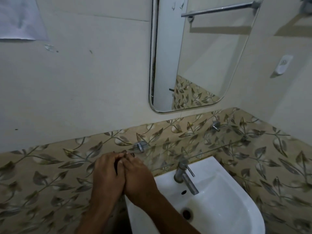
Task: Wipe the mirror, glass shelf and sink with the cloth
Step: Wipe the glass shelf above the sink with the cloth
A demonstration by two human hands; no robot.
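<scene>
Both hands, left hand (108,173) and right hand (136,176), are pressing together left of the sink (236,208), fingertips meeting at the glass shelf (194,147); grip contents cannot be told

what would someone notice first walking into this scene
Probably the two hands pressed together low in the middle, the left hand against the right hand, at the left end of the glass shelf; no cloth is visible. Next, the white sink with its steel tap at lower right, and the rounded mirror on the wall above, over a band of leaf-patterned tiles.
</scene>
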